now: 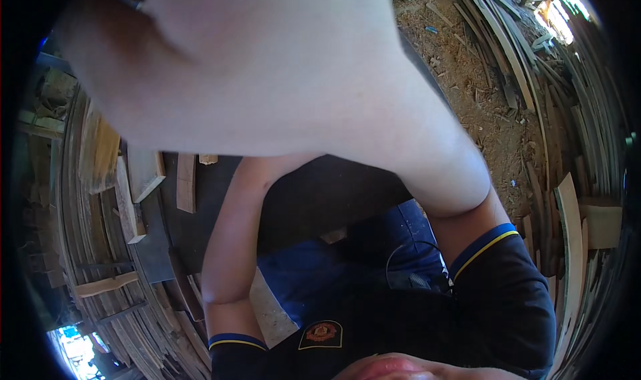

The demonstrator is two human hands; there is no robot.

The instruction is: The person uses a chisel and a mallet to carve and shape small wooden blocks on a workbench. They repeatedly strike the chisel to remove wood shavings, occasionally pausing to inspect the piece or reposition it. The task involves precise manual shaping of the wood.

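Note:
My right forearm crosses close in front of the camera and fills much of the upper picture. At its far end my right hand is a large, blurred shape at the upper left; its fingers cannot be made out. Below it, my left forearm reaches up over a dark tabletop and passes behind the right arm, which hides my left hand. Just left of that forearm, a short wooden block lies on the dark surface. Whatever either hand holds is hidden.
More cut boards and a narrow wooden piece lie at the table's left side. Long planks are piled at the lower left. Stacked strips of wood line the right, beside ground strewn with wood chips.

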